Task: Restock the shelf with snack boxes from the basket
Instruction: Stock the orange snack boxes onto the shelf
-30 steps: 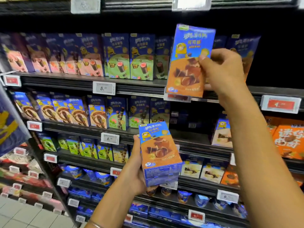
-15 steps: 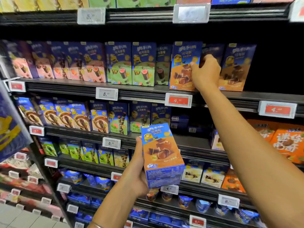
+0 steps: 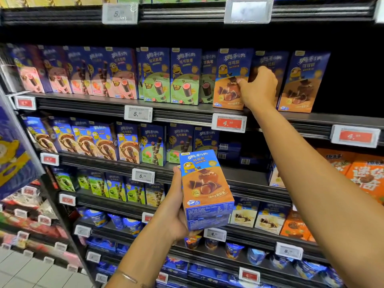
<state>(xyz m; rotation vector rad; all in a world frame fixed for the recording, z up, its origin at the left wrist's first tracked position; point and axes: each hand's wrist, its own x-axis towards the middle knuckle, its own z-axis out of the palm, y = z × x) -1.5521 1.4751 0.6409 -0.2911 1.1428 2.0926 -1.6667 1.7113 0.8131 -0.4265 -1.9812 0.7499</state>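
Note:
My right hand [image 3: 258, 88] reaches up to the upper shelf [image 3: 187, 110] and grips the right edge of a blue and orange snack box [image 3: 227, 80], which stands upright on the shelf. Another box of the same kind [image 3: 301, 84] stands to its right, and one more sits behind my hand. My left hand [image 3: 173, 210] holds a stack of two same blue and orange boxes [image 3: 205, 190] at chest height, in front of the middle shelves. No basket is in view.
Pink and green snack boxes [image 3: 153, 75] fill the upper shelf to the left. A dark gap lies at the far right of that shelf [image 3: 353, 80]. Lower shelves carry more boxes and cups [image 3: 234, 249]. Price tags [image 3: 229, 123] line the shelf edges.
My right hand carried the box from in front of the shelf onto the upper shelf and stood it there. The left hand stayed nearly still with its stack. The camera tilted slightly up.

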